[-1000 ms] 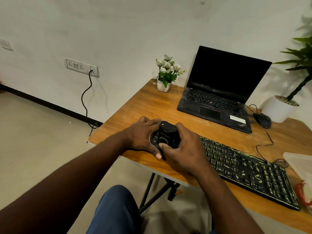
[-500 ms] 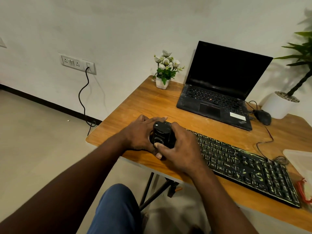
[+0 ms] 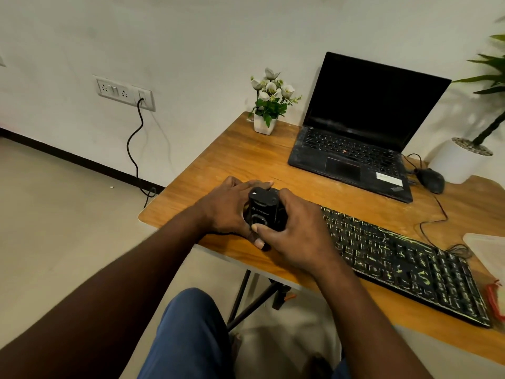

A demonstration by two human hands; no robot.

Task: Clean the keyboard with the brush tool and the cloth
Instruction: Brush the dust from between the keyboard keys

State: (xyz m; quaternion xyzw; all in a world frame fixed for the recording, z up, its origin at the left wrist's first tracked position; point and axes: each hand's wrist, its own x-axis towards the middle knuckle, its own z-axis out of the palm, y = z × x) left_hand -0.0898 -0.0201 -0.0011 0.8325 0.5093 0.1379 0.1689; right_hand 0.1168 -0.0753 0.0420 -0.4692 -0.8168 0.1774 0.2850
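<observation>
Both my hands are wrapped round the brush tool [image 3: 264, 210], a small black boxy thing that I hold upright at the left end of the keyboard [image 3: 410, 265]. My left hand [image 3: 222, 213] curls round its left side, fingers reaching behind it and thumb lying below it. My right hand [image 3: 300, 237] grips it from the right, thumb pressed against its front face. I cannot tell whether the tool's underside touches the keys, because my hands hide it.

The keyboard is black with pale green marks over its keys and lies slanted along the near edge of the wooden bench [image 3: 246, 160]. Behind it an open laptop [image 3: 355, 151] stands with a dark screen, and a black mouse [image 3: 430, 180] sits just beside its right corner. A small white pot of flowers [image 3: 264, 124] stands at the far left corner, and a larger white plant pot [image 3: 456, 164] at the far right. A black cable [image 3: 134, 151] hangs from the wall socket [image 3: 124, 93].
</observation>
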